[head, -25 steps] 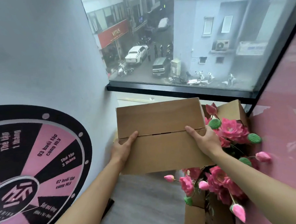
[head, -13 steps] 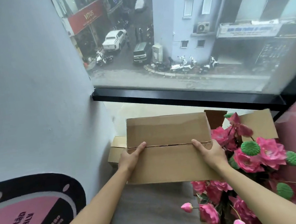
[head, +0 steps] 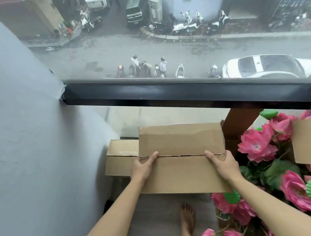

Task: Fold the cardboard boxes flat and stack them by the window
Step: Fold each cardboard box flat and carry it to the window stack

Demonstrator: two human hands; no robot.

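We hold the flattened box level above the floor, its long axis running nine to three, brown matte cardboard with a seam across the middle. Our left hand grips its nine o'clock edge, our right hand its three o'clock edge. The stack lies at ten o'clock, under the window.

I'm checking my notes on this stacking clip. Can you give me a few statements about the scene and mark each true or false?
1. Both hands, left hand and right hand, hold the flattened box. True.
2. Another cardboard box lies beyond it by the wall. True.
3. The pink flowers are to the person's left. False: they are to the right.
4. The person wears shoes. False: a bare foot shows.
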